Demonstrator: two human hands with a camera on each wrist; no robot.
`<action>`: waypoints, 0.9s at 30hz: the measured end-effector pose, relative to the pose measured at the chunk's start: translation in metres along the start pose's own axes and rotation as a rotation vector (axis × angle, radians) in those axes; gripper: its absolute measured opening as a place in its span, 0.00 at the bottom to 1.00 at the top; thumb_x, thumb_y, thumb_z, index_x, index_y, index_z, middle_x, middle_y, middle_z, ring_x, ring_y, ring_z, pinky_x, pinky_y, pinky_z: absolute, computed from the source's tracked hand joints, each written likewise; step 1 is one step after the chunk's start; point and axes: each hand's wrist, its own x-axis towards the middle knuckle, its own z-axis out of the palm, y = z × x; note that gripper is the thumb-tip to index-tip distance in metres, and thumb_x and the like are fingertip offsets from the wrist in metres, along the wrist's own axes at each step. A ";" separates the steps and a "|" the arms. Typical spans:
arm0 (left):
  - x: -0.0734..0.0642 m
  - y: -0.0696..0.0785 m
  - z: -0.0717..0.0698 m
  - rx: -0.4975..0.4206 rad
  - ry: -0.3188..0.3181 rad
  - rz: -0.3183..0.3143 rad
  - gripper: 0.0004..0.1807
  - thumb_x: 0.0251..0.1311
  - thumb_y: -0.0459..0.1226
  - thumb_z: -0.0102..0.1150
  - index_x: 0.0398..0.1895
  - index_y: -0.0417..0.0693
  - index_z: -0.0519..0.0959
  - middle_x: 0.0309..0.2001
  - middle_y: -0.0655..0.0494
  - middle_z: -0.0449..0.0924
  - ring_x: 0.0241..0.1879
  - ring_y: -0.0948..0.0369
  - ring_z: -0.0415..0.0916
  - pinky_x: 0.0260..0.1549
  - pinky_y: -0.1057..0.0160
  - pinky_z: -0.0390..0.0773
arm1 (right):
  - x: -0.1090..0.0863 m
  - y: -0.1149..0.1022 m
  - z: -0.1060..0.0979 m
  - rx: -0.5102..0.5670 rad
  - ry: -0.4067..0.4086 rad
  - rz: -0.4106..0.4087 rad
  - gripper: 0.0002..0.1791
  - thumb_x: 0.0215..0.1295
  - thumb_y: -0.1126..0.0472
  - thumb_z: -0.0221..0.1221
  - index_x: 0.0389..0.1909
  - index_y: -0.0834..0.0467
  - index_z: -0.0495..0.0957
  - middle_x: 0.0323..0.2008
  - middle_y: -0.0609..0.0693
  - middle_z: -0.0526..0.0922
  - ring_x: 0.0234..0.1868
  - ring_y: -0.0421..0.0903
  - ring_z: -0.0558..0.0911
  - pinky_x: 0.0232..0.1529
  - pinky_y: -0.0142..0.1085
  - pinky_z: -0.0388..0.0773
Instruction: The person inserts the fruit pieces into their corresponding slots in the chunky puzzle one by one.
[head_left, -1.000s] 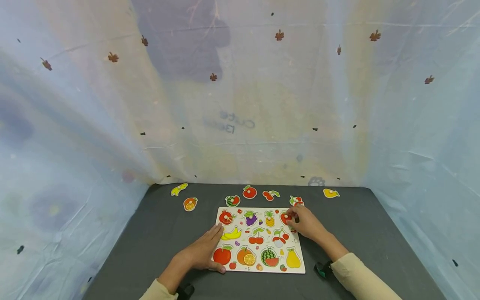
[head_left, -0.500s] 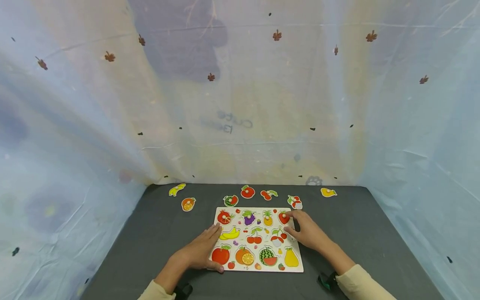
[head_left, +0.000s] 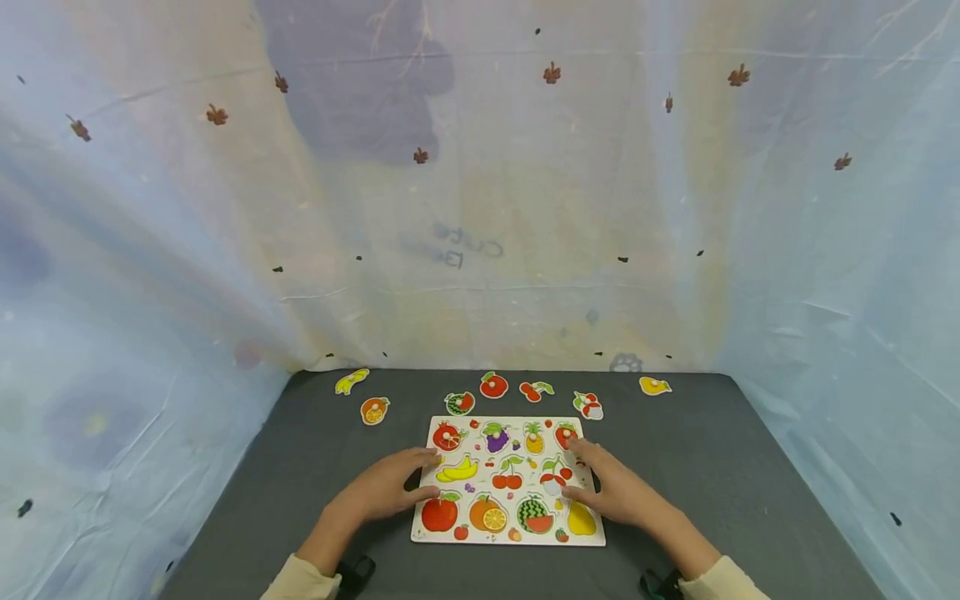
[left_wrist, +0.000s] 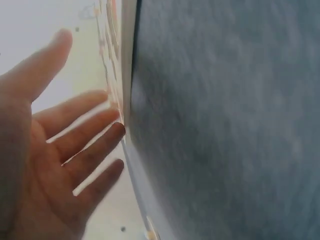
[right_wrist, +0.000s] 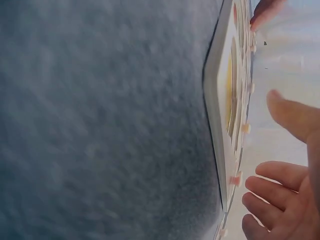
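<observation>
A white fruit puzzle board (head_left: 487, 533) lies flat on the dark table. My left hand (head_left: 382, 483) is at its left edge, fingers extended and thumb spread, holding nothing. Over the right edge hovers my right hand (head_left: 622, 492), fingers loosely spread and gripping nothing; it partly covers the strawberry piece (head_left: 564, 433) and the printed pear (head_left: 581, 518). Along the top row sit the pomegranate piece (head_left: 447, 437), grape piece (head_left: 495, 438) and pineapple piece (head_left: 534, 439). In the right wrist view, small knobs (right_wrist: 236, 180) stand up from the board beside the right fingers (right_wrist: 270, 192).
Loose pieces lie behind the board: banana (head_left: 352, 382), orange (head_left: 374, 410), watermelon (head_left: 460, 403), a red apple-like fruit (head_left: 493, 385), cherries (head_left: 536, 391), another red-and-white fruit piece (head_left: 588, 406) and pear (head_left: 655, 386). A pale curtain (head_left: 480, 317) hangs behind the table.
My right hand has let go of the strawberry piece and moved nearer along the right edge, its fingers spreading. My left hand's thumb has moved up and away from the board's near corner.
</observation>
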 end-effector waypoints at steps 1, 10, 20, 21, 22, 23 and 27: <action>0.001 -0.003 -0.001 0.005 0.029 0.010 0.36 0.70 0.60 0.67 0.74 0.52 0.78 0.73 0.52 0.76 0.73 0.47 0.72 0.71 0.38 0.72 | -0.002 0.000 0.000 0.005 -0.007 -0.001 0.50 0.69 0.42 0.72 0.82 0.64 0.62 0.80 0.66 0.64 0.81 0.67 0.61 0.79 0.65 0.57; 0.011 -0.031 -0.026 0.020 0.239 -0.025 0.13 0.75 0.43 0.67 0.58 0.57 0.85 0.59 0.61 0.84 0.62 0.54 0.81 0.64 0.43 0.80 | -0.019 0.001 0.007 0.028 -0.071 -0.035 0.62 0.63 0.36 0.74 0.85 0.64 0.54 0.84 0.63 0.55 0.84 0.69 0.51 0.79 0.69 0.49; 0.026 -0.075 -0.053 0.055 0.374 -0.092 0.13 0.78 0.39 0.62 0.60 0.49 0.85 0.58 0.51 0.84 0.56 0.48 0.82 0.56 0.39 0.81 | -0.027 -0.003 0.015 0.011 -0.133 -0.012 0.72 0.54 0.30 0.77 0.86 0.63 0.50 0.86 0.63 0.49 0.85 0.69 0.50 0.80 0.69 0.49; 0.028 -0.081 -0.056 0.048 0.375 -0.107 0.13 0.79 0.39 0.62 0.60 0.49 0.85 0.58 0.51 0.83 0.55 0.49 0.83 0.54 0.39 0.82 | -0.027 -0.004 0.015 0.008 -0.134 -0.016 0.73 0.53 0.30 0.77 0.86 0.64 0.50 0.86 0.64 0.49 0.84 0.69 0.50 0.79 0.69 0.49; 0.030 -0.087 -0.058 0.050 0.375 -0.120 0.13 0.79 0.40 0.61 0.60 0.50 0.85 0.57 0.51 0.84 0.53 0.49 0.83 0.53 0.40 0.82 | -0.028 -0.004 0.015 0.006 -0.137 -0.018 0.73 0.52 0.30 0.78 0.86 0.65 0.50 0.86 0.64 0.49 0.84 0.70 0.50 0.79 0.69 0.49; 0.032 -0.092 -0.061 0.046 0.371 -0.130 0.13 0.79 0.40 0.61 0.60 0.49 0.85 0.57 0.50 0.84 0.53 0.49 0.83 0.52 0.40 0.82 | -0.028 -0.003 0.016 0.005 -0.139 -0.020 0.74 0.51 0.31 0.79 0.86 0.65 0.50 0.86 0.64 0.48 0.84 0.70 0.50 0.79 0.70 0.49; 0.036 -0.108 -0.070 0.035 0.353 -0.172 0.13 0.81 0.40 0.58 0.60 0.50 0.84 0.58 0.48 0.84 0.55 0.45 0.83 0.52 0.38 0.82 | -0.028 -0.002 0.018 0.004 -0.152 -0.022 0.75 0.49 0.32 0.80 0.85 0.66 0.50 0.86 0.64 0.47 0.85 0.68 0.49 0.79 0.70 0.50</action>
